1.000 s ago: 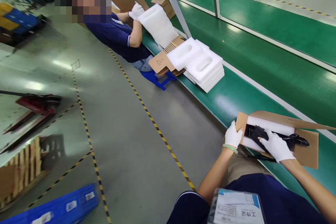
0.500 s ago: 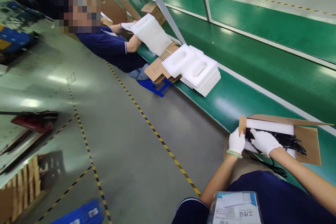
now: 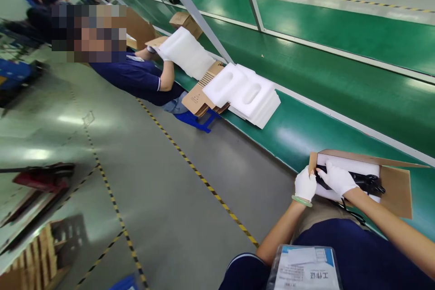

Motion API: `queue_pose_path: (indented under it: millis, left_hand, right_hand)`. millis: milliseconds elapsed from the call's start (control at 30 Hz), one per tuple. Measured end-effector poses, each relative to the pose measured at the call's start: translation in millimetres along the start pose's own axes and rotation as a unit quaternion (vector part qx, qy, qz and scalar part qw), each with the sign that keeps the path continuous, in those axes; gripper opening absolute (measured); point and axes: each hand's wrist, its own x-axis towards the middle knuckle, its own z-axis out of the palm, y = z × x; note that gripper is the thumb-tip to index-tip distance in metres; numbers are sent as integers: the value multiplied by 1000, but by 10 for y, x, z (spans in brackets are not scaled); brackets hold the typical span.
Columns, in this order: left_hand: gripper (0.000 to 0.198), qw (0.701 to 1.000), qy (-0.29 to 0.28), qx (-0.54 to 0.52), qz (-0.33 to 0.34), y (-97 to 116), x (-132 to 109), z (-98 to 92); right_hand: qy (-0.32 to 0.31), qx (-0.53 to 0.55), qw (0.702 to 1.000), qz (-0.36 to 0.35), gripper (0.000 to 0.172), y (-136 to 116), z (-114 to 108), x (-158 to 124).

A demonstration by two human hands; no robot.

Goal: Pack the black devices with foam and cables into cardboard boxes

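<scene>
An open cardboard box (image 3: 396, 186) lies on the green conveyor belt (image 3: 326, 86) in front of me, with white foam (image 3: 350, 164) inside. A black item with a black cable (image 3: 365, 183) rests in the foam. My left hand (image 3: 305, 184), in a white glove, grips the box's near left end. My gloved right hand (image 3: 335, 178) presses down on the black item, fingers curled over it. A loop of the cable (image 3: 353, 213) hangs over the box's near edge onto my lap.
A stack of white foam trays (image 3: 251, 95) and flattened cartons (image 3: 200, 95) sits further along the belt. A co-worker in a dark blue shirt (image 3: 142, 79) sits beyond, holding a foam sheet (image 3: 186, 52). Grey floor with yellow-black tape (image 3: 200, 176) lies left; a pallet (image 3: 30, 249) lower left.
My right hand has slid left along the black item toward my left hand, and more of the cable has gone into the box. The view has tilted slightly.
</scene>
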Motion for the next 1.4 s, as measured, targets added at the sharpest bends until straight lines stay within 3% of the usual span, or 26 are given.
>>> queue_pose_path:
  millis: [133,267,433,600,767,867,967,1033,1067,1133,1200,1233,1300,1400]
  left_hand:
    - [24,1000,-3,6,5,-9,-9,-3]
    - [25,999,-19,29,12,17,-18,-1]
    - [26,999,-34,34,6,-7,8,-41]
    - [29,999,-39,5,-8,-58,20,-65]
    - [30,999,-35,-4,-2,-90,47,-59]
    - [33,999,-51,-1,-1,-112,45,-85]
    - [43,998,3,59,35,-58,-14,-147]
    - [58,981,56,111,145,71,-60,-185]
    - [63,964,55,134,221,168,-71,-187]
    - [66,911,-21,170,375,407,-58,-124]
    - [63,839,-123,210,486,651,-2,41]
    - [60,810,-158,236,513,754,35,152]
    - [54,780,-195,299,514,897,110,388]
    - [42,780,-224,375,448,978,201,651]
  right_hand:
    - [-10,-17,1000,5,47,124,22,-166]
    - [-49,37,998,32,34,-134,97,36]
    - [-57,66,995,49,36,-364,257,125]
    - [-26,36,998,-32,40,-246,412,-145]
    - [-11,21,998,-62,46,-346,552,52]
    - [5,48,996,-69,47,-373,474,92]
    - [40,94,989,-104,41,-139,377,-239]
    - [56,151,981,-112,39,183,463,-623]
    - [37,187,978,-85,38,374,573,-824]
    - [-64,213,975,20,36,745,897,-1169]
    - [-157,206,961,96,28,1014,1260,-1376]
    - [-174,202,957,115,23,1087,1413,-1423]
    - [-144,208,959,124,26,1107,1591,-1430]
    - [-20,238,964,116,37,947,1486,-1363]
